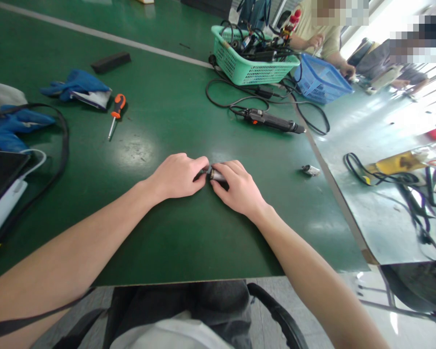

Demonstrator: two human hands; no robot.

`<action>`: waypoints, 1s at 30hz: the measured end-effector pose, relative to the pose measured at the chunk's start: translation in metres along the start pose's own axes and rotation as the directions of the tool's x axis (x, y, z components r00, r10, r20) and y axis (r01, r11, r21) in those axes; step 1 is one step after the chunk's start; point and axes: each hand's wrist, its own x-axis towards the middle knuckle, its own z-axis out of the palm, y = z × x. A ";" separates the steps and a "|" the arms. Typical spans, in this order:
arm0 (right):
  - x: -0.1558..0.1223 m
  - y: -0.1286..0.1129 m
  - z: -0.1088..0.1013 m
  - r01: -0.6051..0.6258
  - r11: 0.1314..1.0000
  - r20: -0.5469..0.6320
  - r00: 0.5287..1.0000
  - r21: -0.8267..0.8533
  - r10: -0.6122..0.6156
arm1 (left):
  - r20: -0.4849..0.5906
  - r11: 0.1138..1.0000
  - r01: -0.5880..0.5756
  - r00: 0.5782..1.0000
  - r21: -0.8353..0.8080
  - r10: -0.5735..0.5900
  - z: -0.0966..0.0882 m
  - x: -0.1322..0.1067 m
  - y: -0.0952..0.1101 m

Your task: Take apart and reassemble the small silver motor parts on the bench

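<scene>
My left hand (179,175) and my right hand (238,186) rest together on the green table (160,242), both pinching a small grey metal cylindrical part (214,175) between their fingertips. The part lies on the table surface and is mostly hidden by the fingers. A second small silver part (310,169) lies to the right, near the table's edge, apart from both hands.
An orange-handled screwdriver (115,114) and blue gloves (76,87) lie at the left. A black electric screwdriver (272,121) with its cable lies beyond my hands. Green basket (250,68) and blue basket (321,80) stand at the back, where other people sit.
</scene>
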 end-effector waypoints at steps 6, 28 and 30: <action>0.000 -0.001 0.000 -0.007 1.000 0.007 1.000 0.006 0.007 | 0.003 0.999 -0.011 1.000 0.039 0.011 -0.001 0.000 0.000; 0.000 0.000 0.000 0.001 1.000 0.003 1.000 -0.011 -0.001 | 0.003 0.999 -0.027 1.000 0.026 0.027 -0.001 0.000 0.000; 0.000 0.000 0.000 -0.001 1.000 0.002 1.000 -0.007 0.001 | -0.002 0.999 -0.033 0.999 0.034 0.033 -0.002 0.000 0.000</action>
